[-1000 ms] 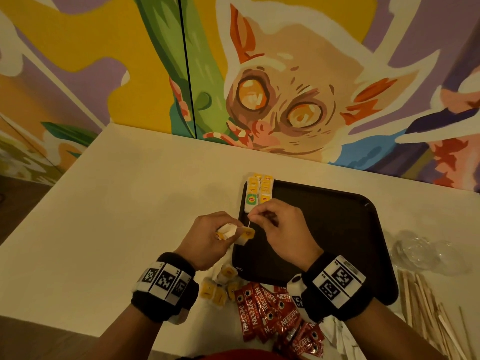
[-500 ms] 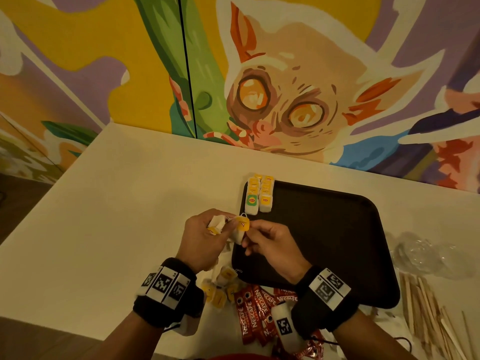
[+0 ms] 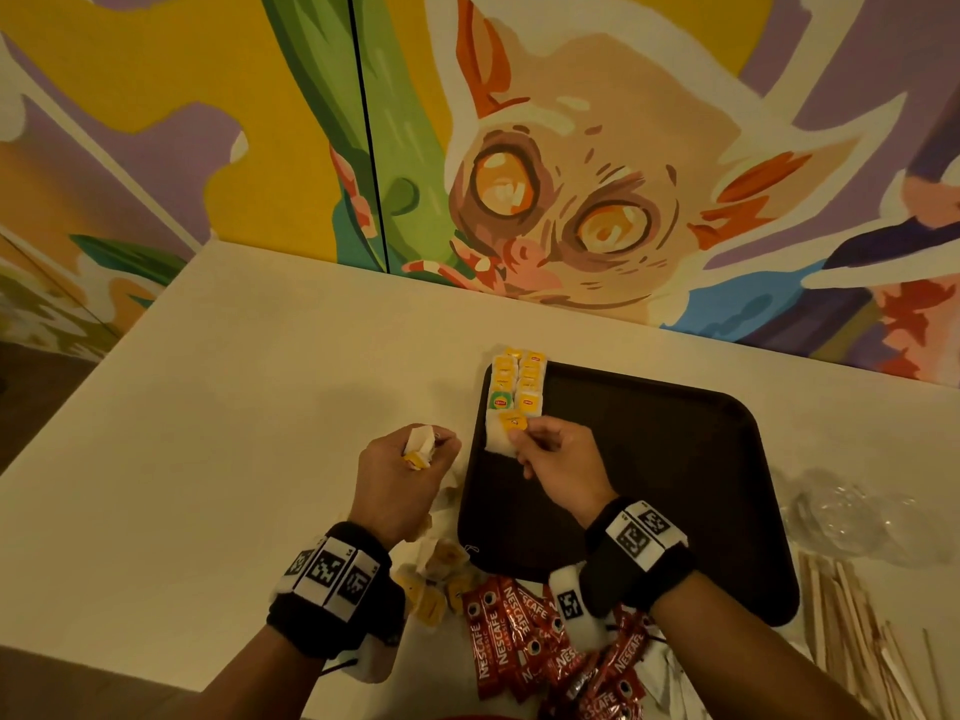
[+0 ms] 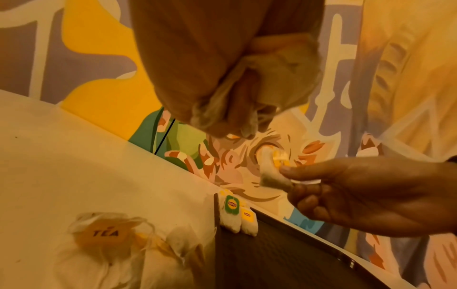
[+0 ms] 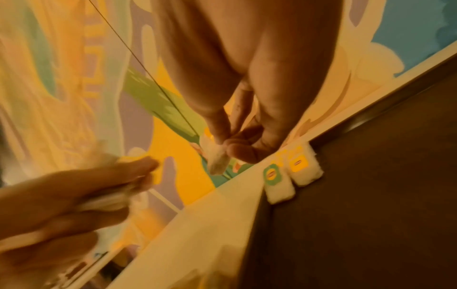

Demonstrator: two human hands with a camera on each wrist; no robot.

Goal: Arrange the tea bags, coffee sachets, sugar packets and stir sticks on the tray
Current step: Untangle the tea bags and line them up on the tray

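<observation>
A dark tray [image 3: 649, 459] lies on the pale table. Two short rows of tea bags [image 3: 517, 381] lie along its far left corner, also seen in the left wrist view as tea bags [image 4: 237, 213] and in the right wrist view as tea bags [image 5: 289, 176]. My right hand [image 3: 545, 449] pinches a white tea bag with a yellow tag [image 3: 504, 431] just above the tray, right below those rows. My left hand [image 3: 410, 459] hovers left of the tray and grips other tea bags [image 3: 421, 444]. Loose tea bags [image 3: 436, 579] lie by my left wrist.
Red coffee sachets [image 3: 524, 636] are heaped at the table's near edge below the tray. Wooden stir sticks [image 3: 852, 631] lie at the near right, with crumpled clear plastic [image 3: 841, 517] right of the tray. A painted wall stands behind the table.
My hands were together over the tray's left edge with a tea bag between them. They have come apart: the right carried one bag forward toward the rows, the left drew back left.
</observation>
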